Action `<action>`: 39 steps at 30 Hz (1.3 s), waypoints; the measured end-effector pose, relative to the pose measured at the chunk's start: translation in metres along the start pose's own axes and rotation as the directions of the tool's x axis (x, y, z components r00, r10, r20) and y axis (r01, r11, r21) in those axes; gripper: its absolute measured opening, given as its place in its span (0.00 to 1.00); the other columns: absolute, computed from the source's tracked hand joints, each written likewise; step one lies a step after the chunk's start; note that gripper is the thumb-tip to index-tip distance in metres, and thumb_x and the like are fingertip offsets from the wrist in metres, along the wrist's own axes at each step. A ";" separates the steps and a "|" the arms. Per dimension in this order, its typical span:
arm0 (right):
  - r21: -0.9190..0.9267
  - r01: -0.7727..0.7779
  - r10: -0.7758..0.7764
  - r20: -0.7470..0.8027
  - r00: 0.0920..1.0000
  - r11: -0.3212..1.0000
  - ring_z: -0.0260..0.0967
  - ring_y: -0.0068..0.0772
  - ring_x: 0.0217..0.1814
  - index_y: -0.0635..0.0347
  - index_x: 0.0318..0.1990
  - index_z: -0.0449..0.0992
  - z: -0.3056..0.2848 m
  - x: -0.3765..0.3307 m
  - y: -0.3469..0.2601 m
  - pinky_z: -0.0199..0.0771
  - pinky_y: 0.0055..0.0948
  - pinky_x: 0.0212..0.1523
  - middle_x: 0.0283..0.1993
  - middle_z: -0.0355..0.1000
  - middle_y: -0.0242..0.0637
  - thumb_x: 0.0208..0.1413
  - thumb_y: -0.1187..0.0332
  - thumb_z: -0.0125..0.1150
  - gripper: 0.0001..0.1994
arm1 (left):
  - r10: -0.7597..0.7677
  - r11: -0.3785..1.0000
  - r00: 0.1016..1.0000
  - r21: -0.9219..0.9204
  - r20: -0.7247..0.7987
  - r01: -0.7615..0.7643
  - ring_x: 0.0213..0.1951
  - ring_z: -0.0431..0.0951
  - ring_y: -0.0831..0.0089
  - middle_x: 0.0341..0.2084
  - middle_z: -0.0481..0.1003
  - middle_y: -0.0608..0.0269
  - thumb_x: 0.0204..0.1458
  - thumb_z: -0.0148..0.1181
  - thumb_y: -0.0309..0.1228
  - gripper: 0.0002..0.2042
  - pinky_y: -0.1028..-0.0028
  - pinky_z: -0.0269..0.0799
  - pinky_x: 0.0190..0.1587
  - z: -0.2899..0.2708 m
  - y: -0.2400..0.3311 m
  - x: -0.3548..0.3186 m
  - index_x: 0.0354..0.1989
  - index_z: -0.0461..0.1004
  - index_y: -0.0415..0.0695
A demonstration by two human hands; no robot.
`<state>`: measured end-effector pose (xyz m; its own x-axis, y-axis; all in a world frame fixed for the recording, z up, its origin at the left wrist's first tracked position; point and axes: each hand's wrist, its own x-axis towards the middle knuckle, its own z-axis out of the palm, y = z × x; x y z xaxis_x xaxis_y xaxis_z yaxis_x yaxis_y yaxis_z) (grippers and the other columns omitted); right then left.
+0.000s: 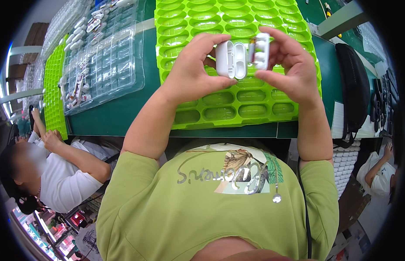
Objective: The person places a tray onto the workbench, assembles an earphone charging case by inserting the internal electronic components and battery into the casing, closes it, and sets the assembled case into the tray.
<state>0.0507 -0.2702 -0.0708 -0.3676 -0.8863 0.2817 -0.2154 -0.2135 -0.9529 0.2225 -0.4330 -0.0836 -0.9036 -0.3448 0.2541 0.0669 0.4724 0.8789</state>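
Note:
My left hand [190, 71] grips a white earbud charging case [225, 60] between thumb and fingers. The lid is flipped toward the right, so the hollow insides of both halves show. Just right of it, my right hand [296, 67] pinches a white inner insert [263, 51] by its ends. Rounded bumps and a small coppery, dark part show on the insert, though it is slightly blurred. A narrow gap separates the two pieces. Both hands are above a bright green moulded tray [217, 99] with rows of oval pockets.
Left of the green tray lies a clear plastic tray [111, 65] with small white and metallic parts. A black pouch [352, 87] rests on the right of the green table [102, 123]. A co-worker [67, 169] in white sits at the left; another person [378, 172] is at the far right.

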 end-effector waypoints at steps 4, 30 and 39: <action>-0.223 0.055 -0.034 0.098 0.995 0.973 0.67 0.17 0.27 0.61 0.56 0.69 0.006 -0.003 -0.002 0.68 0.18 0.29 0.30 0.71 0.31 0.39 0.74 0.74 0.32 | 0.009 0.999 0.999 -0.044 0.032 -0.007 0.46 0.73 0.66 0.45 0.69 0.57 0.32 0.75 0.27 0.34 0.72 0.77 0.41 0.003 -0.001 0.000 0.54 0.68 0.39; -0.540 0.398 -0.348 0.198 0.916 0.741 0.71 0.41 0.42 0.62 0.49 0.74 0.004 0.002 -0.006 0.70 0.36 0.45 0.39 0.74 0.40 0.32 0.66 0.76 0.30 | 0.002 0.992 0.996 -0.124 0.090 0.009 0.41 0.77 0.69 0.42 0.70 0.57 0.30 0.77 0.27 0.35 0.73 0.78 0.39 0.008 -0.001 -0.002 0.52 0.69 0.36; -0.272 0.177 -0.163 0.074 0.984 0.946 0.71 0.26 0.42 0.64 0.51 0.73 -0.001 -0.003 -0.001 0.70 0.24 0.43 0.40 0.74 0.35 0.36 0.67 0.77 0.30 | -0.157 0.924 0.967 -0.316 0.201 0.216 0.43 0.76 0.71 0.46 0.71 0.55 0.32 0.76 0.24 0.36 0.73 0.78 0.41 0.004 0.001 -0.002 0.54 0.66 0.34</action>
<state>0.0510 -0.2665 -0.0706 -0.2596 -0.8677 0.4240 -0.5151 -0.2470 -0.8208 0.2226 -0.4289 -0.0849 -0.9694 -0.2439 0.0267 0.0008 0.1057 0.9944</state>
